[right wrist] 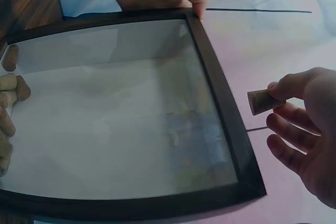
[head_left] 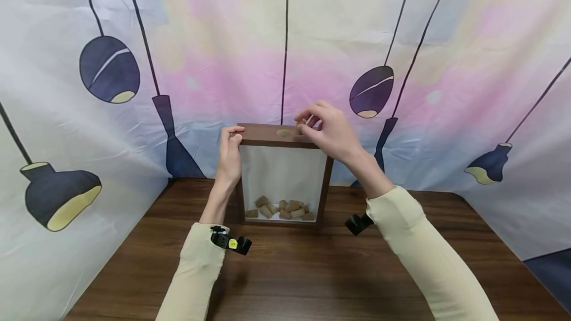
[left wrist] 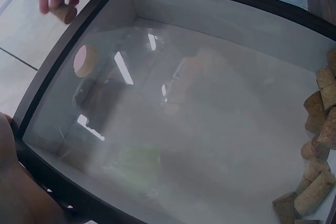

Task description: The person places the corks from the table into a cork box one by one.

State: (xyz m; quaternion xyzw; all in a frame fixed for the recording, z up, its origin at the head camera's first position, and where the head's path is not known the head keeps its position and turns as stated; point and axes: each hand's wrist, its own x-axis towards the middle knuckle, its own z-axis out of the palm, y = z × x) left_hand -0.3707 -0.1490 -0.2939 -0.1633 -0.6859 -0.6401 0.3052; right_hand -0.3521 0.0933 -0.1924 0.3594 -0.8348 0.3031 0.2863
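A shallow brown-framed display box (head_left: 260,135) with a clear front stands upright on the table. Several wine corks (head_left: 295,205) lie in a loose pile along its bottom. In its top edge there is a round hole (head_left: 284,133). My left hand (head_left: 229,160) grips the upper left corner, some fingers over the top. Just above the top edge, to the right of the hole, my right hand (head_left: 335,130) pinches one wine cork (right wrist: 261,102) between thumb and index finger. In the right wrist view that cork is apart from the frame, and the other fingers are loosely bent.
The dark wood table (head_left: 285,271) extends around the box. Behind it hangs a pastel cloth backdrop (head_left: 250,63) printed with dark lamps. Small black cameras (head_left: 358,223) are strapped at both wrists, over light sleeves (head_left: 415,241).
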